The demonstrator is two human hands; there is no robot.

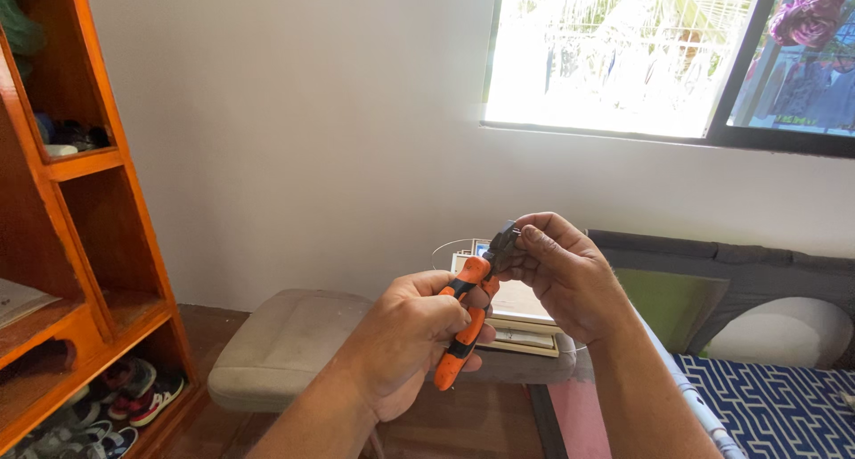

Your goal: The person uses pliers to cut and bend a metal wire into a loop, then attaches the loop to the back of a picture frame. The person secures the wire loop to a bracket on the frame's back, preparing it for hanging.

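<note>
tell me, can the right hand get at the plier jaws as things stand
Probably yes. The right hand is already up at the head of the pliers, fingertips closed around it, with nothing between them. The left hand grips only the orange handles lower down.

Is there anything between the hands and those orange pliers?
Nothing visible. The left hand already grips the orange-handled pliers, and the right hand closes its fingers around the pliers' jaws. What they pinch there is hidden.
</note>
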